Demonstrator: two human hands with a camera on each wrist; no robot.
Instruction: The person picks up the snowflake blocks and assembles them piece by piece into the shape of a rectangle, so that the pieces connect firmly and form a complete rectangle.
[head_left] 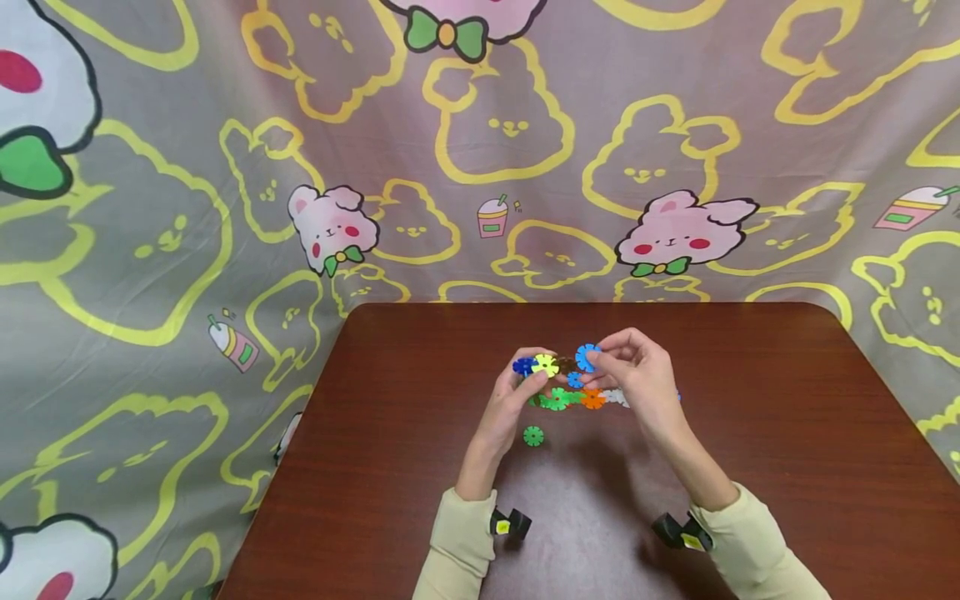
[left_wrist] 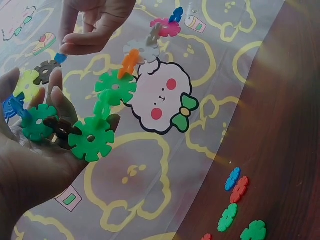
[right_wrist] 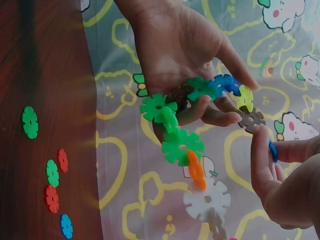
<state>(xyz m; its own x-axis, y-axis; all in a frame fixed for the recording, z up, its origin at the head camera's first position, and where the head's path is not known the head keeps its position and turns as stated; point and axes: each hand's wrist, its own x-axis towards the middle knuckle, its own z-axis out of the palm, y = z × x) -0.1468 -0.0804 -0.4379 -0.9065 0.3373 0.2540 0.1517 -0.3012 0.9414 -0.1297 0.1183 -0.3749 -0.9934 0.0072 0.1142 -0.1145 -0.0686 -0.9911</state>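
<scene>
from afar i see the left grip (head_left: 502, 408) pinching a linked disc chain (head_left: 557, 400) near its yellow piece (head_left: 547, 362), above the surface (head_left: 375, 458) where loose discs (right_wrist: 30, 122) lie, and the right grip (head_left: 647, 379) pinching a blue disc (head_left: 584, 352), seemingly not yet joined.

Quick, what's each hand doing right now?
Left hand: closed, holding a chain of colourful notched discs.
Right hand: closed, pinching a blue disc.

The table (head_left: 360, 467) is reddish-brown and wood-grained, with rounded far corners. On it lie notched discs: a green disc (right_wrist: 30, 122) set apart, then a red disc (right_wrist: 62, 160), a second green disc (right_wrist: 52, 173), another red disc (right_wrist: 52, 199) and a blue disc (right_wrist: 66, 226) near one another.
</scene>
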